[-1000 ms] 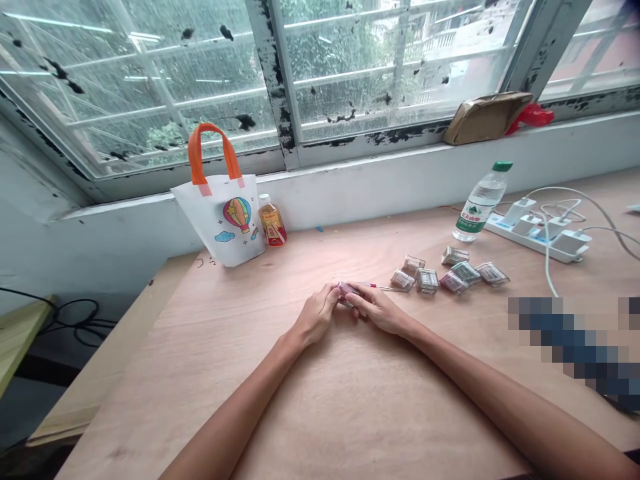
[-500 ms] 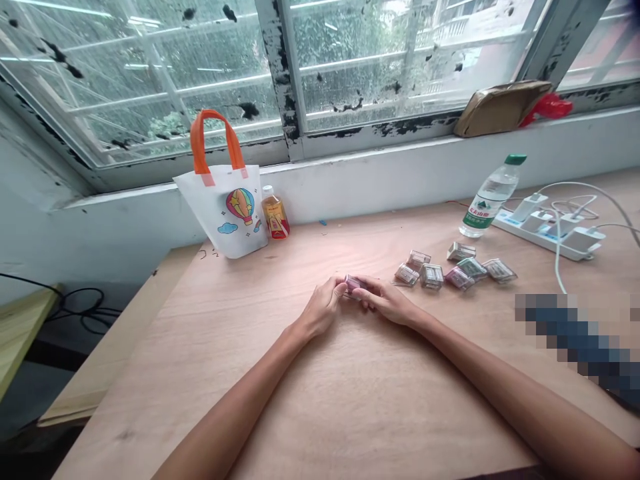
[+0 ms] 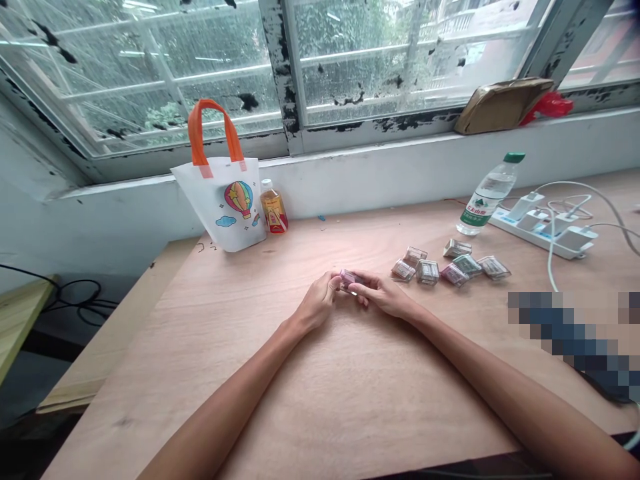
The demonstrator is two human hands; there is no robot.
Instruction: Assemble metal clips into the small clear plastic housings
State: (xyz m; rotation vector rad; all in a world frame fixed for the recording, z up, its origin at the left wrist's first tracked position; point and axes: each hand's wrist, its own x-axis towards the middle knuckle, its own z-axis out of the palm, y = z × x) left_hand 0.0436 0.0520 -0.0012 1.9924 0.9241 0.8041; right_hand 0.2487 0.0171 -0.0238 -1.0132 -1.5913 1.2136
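Note:
A small see-through purple pencil sharpener (image 3: 346,276) is held between both hands, low over the table. My left hand (image 3: 319,299) pinches its left end with thumb and fingers. From the other side, my right hand (image 3: 386,296) grips it, the thumb lying along its near face and the fingers curled behind and below. Fingers cover much of it. Right of my hands lies a loose group of similar see-through sharpeners, among them a purple one (image 3: 455,274), a green one (image 3: 468,265) and a clear brownish one (image 3: 428,271).
Behind the sharpeners stands a water bottle (image 3: 487,195) beside a white power strip (image 3: 547,233) with plugs and cables. A white bag (image 3: 220,207) with orange handles and a drink bottle (image 3: 275,210) stand at the back left. Cardboard (image 3: 500,107) rests on the sill.
The sharpener has been tilted a little between my fingers, and my right thumb has shifted lower on it. Both hands still hold it; the view has moved slightly.

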